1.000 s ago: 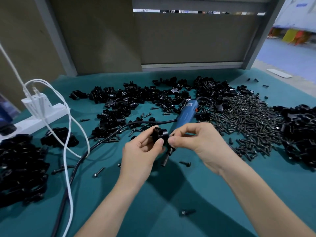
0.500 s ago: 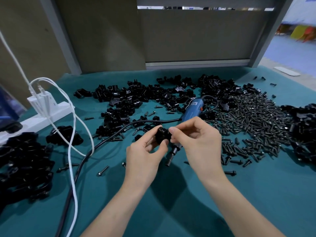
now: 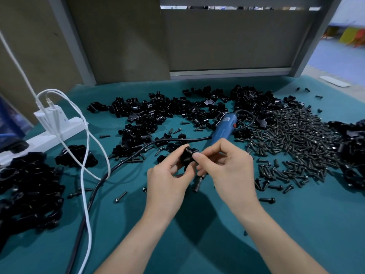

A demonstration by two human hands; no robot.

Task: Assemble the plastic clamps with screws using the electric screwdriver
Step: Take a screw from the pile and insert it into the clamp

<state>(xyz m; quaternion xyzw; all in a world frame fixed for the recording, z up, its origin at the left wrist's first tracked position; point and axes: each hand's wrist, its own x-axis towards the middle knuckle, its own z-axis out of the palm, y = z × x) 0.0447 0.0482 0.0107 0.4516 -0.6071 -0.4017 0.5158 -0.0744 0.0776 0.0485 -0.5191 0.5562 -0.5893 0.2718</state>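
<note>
Head view: at the far left a heap of black clamp parts (image 3: 29, 190) lies on the teal desk (image 3: 296, 224), next to a white power strip (image 3: 59, 125) and its white cable (image 3: 87, 175). Near the middle, the left hand (image 3: 167, 186) grips a black clamp (image 3: 187, 157) between thumb and fingers, lifted just above the desk. The right hand (image 3: 229, 171) pinches thumb and forefinger against the clamp's right side. This looks like the step of starting a screw into the clamp by hand. The blue electric screwdriver (image 3: 223, 129) lies untouched just behind the hands, its bit poking out beneath the right one. Next, the right hand would have to let go, pick up the tool and seat the bit squarely on the screw head while the left steadies the clamp. Further right spread the loose screws (image 3: 296, 139) and another dark heap of parts (image 3: 351, 151), cut off by the frame edge. The fingertips hide any screw at the clamp, so how far it sits cannot be told
</note>
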